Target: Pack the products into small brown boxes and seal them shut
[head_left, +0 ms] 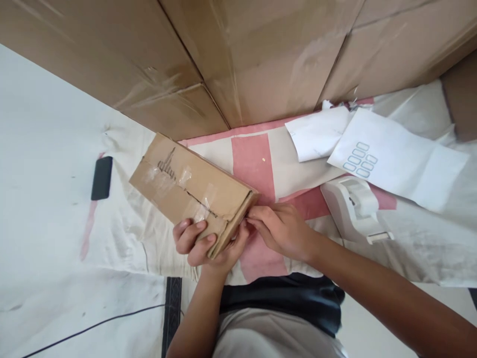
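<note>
A flat brown cardboard box (194,184) is tilted above the cloth, with black marker lines and strips of clear tape on its upper face. My left hand (208,243) grips its near corner, fingers curled over the top and the palm below. At the box's right end, my right hand (279,226) is closed in a pinch against the narrow side. Whatever lies between those fingertips is hidden by the fingers and the box edge. The two hands nearly meet at that end.
Large taped cartons (268,59) form a wall behind. A white tape dispenser (350,209) stands to the right, below white paper sheets (395,154). A black phone (102,178) lies left on the pink-and-cream cloth (253,154). A dark cable (100,325) crosses lower left.
</note>
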A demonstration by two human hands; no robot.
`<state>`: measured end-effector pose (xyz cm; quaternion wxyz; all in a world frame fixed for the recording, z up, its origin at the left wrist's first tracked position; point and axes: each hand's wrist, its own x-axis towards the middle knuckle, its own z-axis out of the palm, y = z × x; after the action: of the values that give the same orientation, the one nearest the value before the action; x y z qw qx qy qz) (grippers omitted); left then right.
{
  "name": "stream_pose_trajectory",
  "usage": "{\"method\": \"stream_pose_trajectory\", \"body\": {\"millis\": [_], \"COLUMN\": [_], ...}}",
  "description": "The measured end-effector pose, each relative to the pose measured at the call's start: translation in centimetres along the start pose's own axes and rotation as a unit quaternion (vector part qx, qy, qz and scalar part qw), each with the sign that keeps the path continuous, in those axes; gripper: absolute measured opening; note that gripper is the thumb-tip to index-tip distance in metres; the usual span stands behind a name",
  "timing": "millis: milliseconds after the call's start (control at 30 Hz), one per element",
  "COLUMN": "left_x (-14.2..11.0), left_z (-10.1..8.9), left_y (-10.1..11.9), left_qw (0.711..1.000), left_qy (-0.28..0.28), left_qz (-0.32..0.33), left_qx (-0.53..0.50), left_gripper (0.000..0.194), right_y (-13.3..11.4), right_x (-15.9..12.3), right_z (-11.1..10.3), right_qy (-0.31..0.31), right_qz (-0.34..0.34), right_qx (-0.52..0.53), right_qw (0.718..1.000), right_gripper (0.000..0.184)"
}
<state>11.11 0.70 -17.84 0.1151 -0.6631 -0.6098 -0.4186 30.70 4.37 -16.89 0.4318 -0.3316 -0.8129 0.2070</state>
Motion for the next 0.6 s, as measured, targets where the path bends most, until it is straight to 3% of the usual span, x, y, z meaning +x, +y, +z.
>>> {"method": "stream_pose_trajectory", "body": {"millis": [67, 133, 433, 533, 600], "left_x": [0.8, 1.3, 1.1, 0.9, 0.4], "left_z": [0.0, -0.1, -0.2, 0.2, 0.3], "left_y": [1.1, 1.6, 1.7, 2.2, 2.1], "left_qw": [0.993, 0.989, 0.99, 0.991, 0.998], "left_qy": [0.078, 0.088, 0.082, 0.1, 0.055], "left_qz": [0.082, 0.112, 0.108, 0.081, 0.022], "left_qx": [0.019, 0.027, 0.03, 0.021, -0.002], "left_gripper": [0.083, 0.084, 0.078, 0.079, 0.078], "right_y": [0.0, 0.0, -0.1, -0.2, -0.4], "right_x": [-0.1, -0.2, -0.3, -0.1, 0.0], "right_z": [0.0, 0.0, 0.0, 0.1, 0.0], "right_qy": [0.003, 0.003, 0.001, -0.003, -0.003], "right_qz": [0.0, 0.003, -0.001, 0.014, 0.023], "right_qx": [0.001, 0.001, -0.032, -0.043, -0.049], "right_qw": [1.0, 1.0, 0.999, 0.999, 0.999], "right_gripper": [0.009, 0.009, 0.01, 0.008, 0.007]}}
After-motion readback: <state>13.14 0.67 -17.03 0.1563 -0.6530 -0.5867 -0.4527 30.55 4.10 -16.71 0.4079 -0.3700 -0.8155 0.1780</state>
